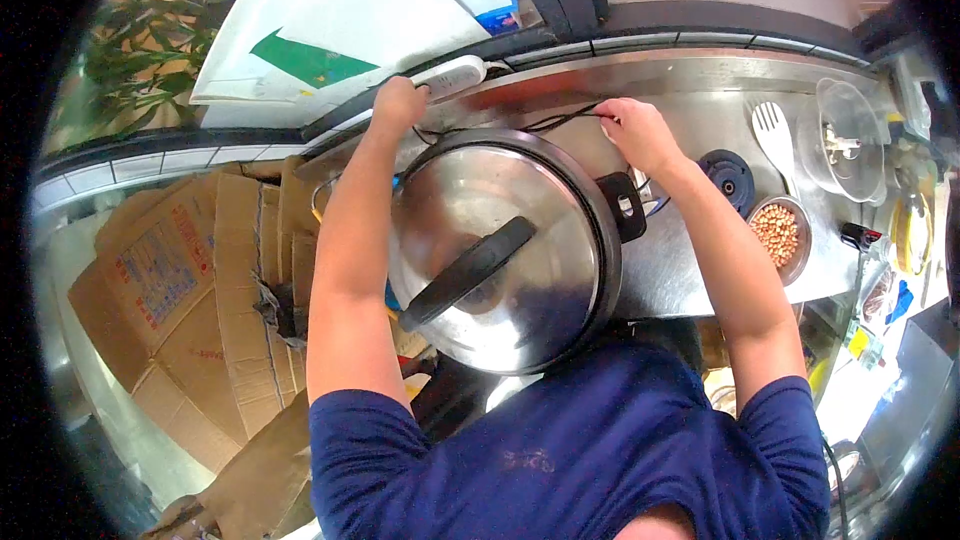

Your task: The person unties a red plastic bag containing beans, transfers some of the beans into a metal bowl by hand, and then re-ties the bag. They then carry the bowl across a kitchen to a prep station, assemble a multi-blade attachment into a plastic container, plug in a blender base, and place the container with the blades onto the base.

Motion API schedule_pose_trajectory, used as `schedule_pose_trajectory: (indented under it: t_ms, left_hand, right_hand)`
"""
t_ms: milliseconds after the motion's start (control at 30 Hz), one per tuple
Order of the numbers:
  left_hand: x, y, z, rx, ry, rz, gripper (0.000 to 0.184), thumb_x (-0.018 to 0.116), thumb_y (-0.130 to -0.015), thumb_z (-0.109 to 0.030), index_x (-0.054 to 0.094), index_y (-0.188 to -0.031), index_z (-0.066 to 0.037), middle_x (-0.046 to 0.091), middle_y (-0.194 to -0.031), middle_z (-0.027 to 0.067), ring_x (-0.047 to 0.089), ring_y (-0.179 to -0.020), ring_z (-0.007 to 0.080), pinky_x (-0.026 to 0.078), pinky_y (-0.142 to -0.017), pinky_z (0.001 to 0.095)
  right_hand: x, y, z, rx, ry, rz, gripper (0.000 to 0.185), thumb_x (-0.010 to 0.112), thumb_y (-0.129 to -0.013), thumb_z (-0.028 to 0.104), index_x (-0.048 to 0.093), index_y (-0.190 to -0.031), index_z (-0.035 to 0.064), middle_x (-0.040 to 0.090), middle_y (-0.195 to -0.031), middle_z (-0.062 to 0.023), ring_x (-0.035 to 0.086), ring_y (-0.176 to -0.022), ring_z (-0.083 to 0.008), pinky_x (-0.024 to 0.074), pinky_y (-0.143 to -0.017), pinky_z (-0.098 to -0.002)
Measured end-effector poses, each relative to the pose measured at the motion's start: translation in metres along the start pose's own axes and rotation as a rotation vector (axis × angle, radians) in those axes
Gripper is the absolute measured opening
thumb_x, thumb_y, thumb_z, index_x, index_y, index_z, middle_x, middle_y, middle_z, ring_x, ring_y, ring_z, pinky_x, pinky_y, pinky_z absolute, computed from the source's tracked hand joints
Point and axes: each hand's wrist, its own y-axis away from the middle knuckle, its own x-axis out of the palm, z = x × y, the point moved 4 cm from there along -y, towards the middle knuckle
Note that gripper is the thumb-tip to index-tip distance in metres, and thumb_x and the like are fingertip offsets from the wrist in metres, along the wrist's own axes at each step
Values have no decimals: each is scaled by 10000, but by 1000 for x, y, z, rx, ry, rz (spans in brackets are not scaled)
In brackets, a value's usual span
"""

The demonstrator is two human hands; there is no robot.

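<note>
My left hand [400,106] is closed around the near end of a white power strip [456,76] at the back edge of the counter. My right hand [640,135] pinches a black power cord [562,121] between thumb and fingers, behind the pot. Between my forearms stands a large electric pot with a shiny steel lid [500,300]. A long black handle [470,270] crosses the lid, and a black side handle [625,207] sticks out to the right. Whether a plug sits at the strip's end under my left fingers is hidden.
On the steel counter [690,285] to the right are a black round base [727,180], a white slotted spatula [773,138], a bowl of peanuts [778,236] and a clear plastic container [845,150]. Flattened cardboard [190,290] lies left. Papers [350,15] lean behind the counter.
</note>
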Motion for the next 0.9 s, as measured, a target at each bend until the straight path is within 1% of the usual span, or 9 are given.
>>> schedule_pose_trajectory:
  t_ms: [67,167,200,333,467,600,700,800,900]
  left_hand:
    - [-26,25,-25,-55,-53,-8,538,678,-872,-478,720,-1074,19,684,-1137,254,652,-1093,391,526,-939,470]
    - [-24,28,-46,288,-57,-382,612,658,-873,-558,676,-1188,-34,666,-1158,215,634,-1082,403,520,-916,498]
    - [-29,37,-58,327,-1,-356,544,691,-879,-485,656,-1189,-39,646,-1151,214,613,-1110,404,520,-921,489]
    - [-30,31,-68,288,-162,-154,481,655,-899,-512,675,-1112,-81,659,-1121,203,628,-1052,391,520,-903,499]
    - [-21,11,-64,404,-192,-229,502,663,-878,-536,689,-964,-41,684,-990,202,646,-968,393,512,-862,500]
    - [-29,8,-73,387,-253,-96,473,690,-874,-476,704,-983,-16,690,-1077,196,653,-1035,372,512,-921,485]
    - [-26,3,-73,353,-227,-38,488,712,-869,-430,687,-1112,-8,671,-1177,220,631,-1106,387,498,-956,478]
    - [-19,-6,-60,453,-148,-225,579,726,-867,-374,609,-1292,2,630,-1257,264,591,-1187,404,479,-994,469]
    - [-59,19,-89,581,-171,-268,685,727,-869,-362,515,-1397,20,598,-1285,307,554,-1244,411,463,-1023,465]
  right_hand:
    - [-2,4,4,-16,9,9,216,620,-905,120,710,-1069,12,701,-1051,-198,661,-998,-386,523,-896,-427]
    - [-5,10,3,-20,15,4,220,626,-902,120,704,-1081,20,694,-1066,-193,658,-996,-390,526,-894,-429]
    - [-6,12,3,-22,15,5,224,628,-900,119,701,-1090,24,690,-1077,-190,656,-996,-391,527,-893,-430]
    - [-19,39,11,-59,52,-78,255,654,-881,121,678,-1125,51,648,-1165,-174,648,-1009,-392,537,-895,-425]
    - [-47,96,34,-165,71,-234,216,694,-847,84,688,-1062,61,668,-1074,-158,686,-896,-355,581,-768,-408]
    - [-60,161,40,-158,42,-217,179,700,-836,70,690,-1012,44,680,-1021,-148,695,-878,-334,585,-763,-393]
    - [-69,203,39,-149,20,-264,164,708,-828,52,694,-990,34,688,-994,-138,699,-863,-319,583,-739,-382]
    - [-87,243,21,-66,40,-327,140,693,-843,112,696,-978,75,687,-964,-117,690,-823,-331,575,-717,-408]
    - [-117,281,-22,210,51,-411,127,684,-867,123,698,-980,67,691,-958,-133,684,-817,-334,560,-723,-403]
